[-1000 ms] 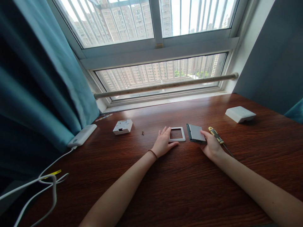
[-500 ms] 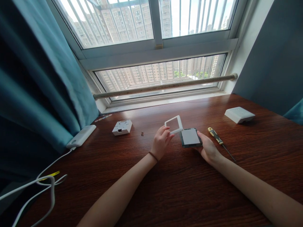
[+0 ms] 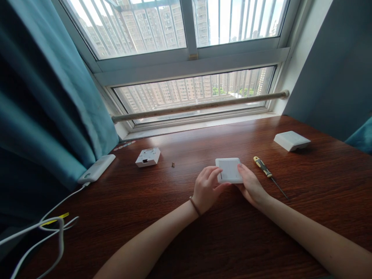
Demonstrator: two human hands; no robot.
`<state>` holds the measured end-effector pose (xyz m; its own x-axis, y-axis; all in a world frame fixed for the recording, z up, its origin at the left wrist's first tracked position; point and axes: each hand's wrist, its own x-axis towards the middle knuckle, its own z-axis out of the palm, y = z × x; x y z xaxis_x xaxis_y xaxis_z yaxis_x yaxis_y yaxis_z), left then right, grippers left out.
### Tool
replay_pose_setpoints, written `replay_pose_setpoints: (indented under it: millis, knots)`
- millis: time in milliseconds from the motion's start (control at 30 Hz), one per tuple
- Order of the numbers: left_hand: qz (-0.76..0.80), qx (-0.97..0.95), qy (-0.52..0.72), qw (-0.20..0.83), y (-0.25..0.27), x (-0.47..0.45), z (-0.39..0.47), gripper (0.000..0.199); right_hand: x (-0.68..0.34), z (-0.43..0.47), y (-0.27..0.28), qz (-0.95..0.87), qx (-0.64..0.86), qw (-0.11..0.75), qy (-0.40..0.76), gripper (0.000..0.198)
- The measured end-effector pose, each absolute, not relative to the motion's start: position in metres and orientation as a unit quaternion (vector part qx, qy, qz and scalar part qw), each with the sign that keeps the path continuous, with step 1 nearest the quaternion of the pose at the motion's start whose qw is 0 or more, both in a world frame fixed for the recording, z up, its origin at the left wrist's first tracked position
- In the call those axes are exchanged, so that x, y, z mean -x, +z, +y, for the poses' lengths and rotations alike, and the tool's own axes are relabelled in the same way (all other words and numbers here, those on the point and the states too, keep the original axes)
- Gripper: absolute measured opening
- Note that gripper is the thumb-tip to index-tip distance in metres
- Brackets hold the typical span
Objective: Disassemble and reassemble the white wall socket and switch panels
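Between my hands is a square white wall switch panel (image 3: pixel 231 171), its white frame now around the white face. My left hand (image 3: pixel 207 186) grips its left side, fingertips on the front left edge and thumb along the lower edge. My right hand (image 3: pixel 252 186) clasps the right side, thumb pressed on the face's edge and the other fingers hidden beneath. A screwdriver (image 3: pixel 265 168) with a yellow and grey handle lies on the table right of my right hand. Two small screws (image 3: pixel 173 165) lie to the left, beside a white mounting box (image 3: pixel 148 157).
The brown wooden table (image 3: pixel 186 240) stretches up to the window sill. Another white box (image 3: pixel 292 140) stands at the back right. On the left, a white oblong device (image 3: pixel 97 169) with a white cable (image 3: pixel 65 202) rests by the blue curtain (image 3: pixel 66 97).
My left hand has moved right and down, bringing the white frame from above onto the switch panel. The panel's dark edges are now covered. My right hand still holds it.
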<state>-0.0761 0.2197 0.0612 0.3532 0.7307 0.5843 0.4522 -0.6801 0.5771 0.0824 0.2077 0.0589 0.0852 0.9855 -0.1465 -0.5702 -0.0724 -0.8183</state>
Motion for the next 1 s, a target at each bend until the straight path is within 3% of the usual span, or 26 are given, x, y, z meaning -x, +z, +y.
replay_pose_setpoints:
  millis: [100,200,267,733,1000]
  knots:
    - [0.445,-0.679,0.487,0.323,0.060,0.071,0.225,0.044,-0.082,0.207,0.064,-0.275,0.391,0.631,0.611,0.023]
    - [0.424,-0.613,0.426,0.512,0.059,0.068,0.231,0.037,-0.080,0.205,0.066,-0.288,0.397,0.636,0.596,0.026]
    - [0.397,-0.589,0.402,0.578,0.059,0.068,0.234,0.036,-0.079,0.204,0.066,-0.304,0.399,0.636,0.586,0.030]
    - [0.385,-0.574,0.440,0.573,0.058,0.068,0.231,0.028,-0.080,0.205,0.065,-0.290,0.367,0.626,0.624,0.035]
    - [0.327,-0.559,0.415,0.640,0.058,0.070,0.235,0.053,-0.083,0.210,0.057,-0.274,0.367,0.630,0.627,0.027]
